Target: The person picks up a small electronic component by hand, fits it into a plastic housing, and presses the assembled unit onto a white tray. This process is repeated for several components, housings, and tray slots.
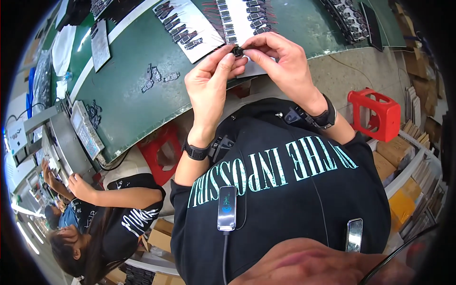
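Close to the table's front edge, a small black part (238,51) is pinched between the fingertips of both hands. My left hand (211,78) closes on its left side with thumb and forefinger. From the right, my right hand (282,59) grips it the same way. The fingers cover much of the part, so its exact kind cannot be made out. Just beyond the hands, a white board (243,35) carries rows of small black pieces with thin red wires. To its left, another white board (197,53) holds a row of similar black pieces.
Several loose black pieces (154,76) lie on the green table (133,107). A black tray of parts (344,21) stands at the far right. Red stools (377,114) and cardboard boxes (384,154) are nearby. On the left, a co-worker (114,204) works beside a machine (66,142).
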Tool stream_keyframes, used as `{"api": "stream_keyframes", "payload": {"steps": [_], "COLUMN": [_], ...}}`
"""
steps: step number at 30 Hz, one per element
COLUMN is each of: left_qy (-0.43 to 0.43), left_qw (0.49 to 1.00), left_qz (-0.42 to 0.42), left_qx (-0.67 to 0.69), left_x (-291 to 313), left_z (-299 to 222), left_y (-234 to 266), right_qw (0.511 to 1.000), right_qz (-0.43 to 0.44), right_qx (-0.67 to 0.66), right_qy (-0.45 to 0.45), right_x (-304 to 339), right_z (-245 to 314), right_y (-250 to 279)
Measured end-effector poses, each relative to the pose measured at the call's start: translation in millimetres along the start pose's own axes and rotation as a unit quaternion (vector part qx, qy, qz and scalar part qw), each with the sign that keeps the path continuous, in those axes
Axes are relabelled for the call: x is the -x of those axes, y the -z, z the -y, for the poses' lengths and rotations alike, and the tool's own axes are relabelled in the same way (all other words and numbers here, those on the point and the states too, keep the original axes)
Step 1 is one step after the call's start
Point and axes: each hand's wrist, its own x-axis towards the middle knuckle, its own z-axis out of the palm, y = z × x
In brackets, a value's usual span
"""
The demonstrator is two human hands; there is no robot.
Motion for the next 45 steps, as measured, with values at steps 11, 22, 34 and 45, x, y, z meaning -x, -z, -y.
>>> {"api": "stream_keyframes", "payload": {"steps": [11,22,34,45], "left_qy": [0.017,0.008,-0.023,-0.012], "left_qw": [1.0,0.999,0.992,0.992], "left_qz": [0.022,0.041,0.079,0.046], "left_qx": [-0.001,-0.028,-0.096,-0.118], "left_x": [9.3,14.2,27.0,22.6], "left_z": [5.1,-1.2,8.2,1.5], "left_y": [5.2,-3.9,-15.4,-13.1], "right_qw": [0.996,0.964,0.984,0.984], "right_qz": [0.053,0.149,0.039,0.035], "right_qx": [-0.06,-0.196,0.144,0.176], "right_qy": [-0.045,-0.098,0.102,-0.019], "right_x": [2.7,-1.8,31.0,25.0], "right_z": [-9.5,-12.0,4.5,-17.5], "right_y": [4.9,18.7,14.0,44.3]}}
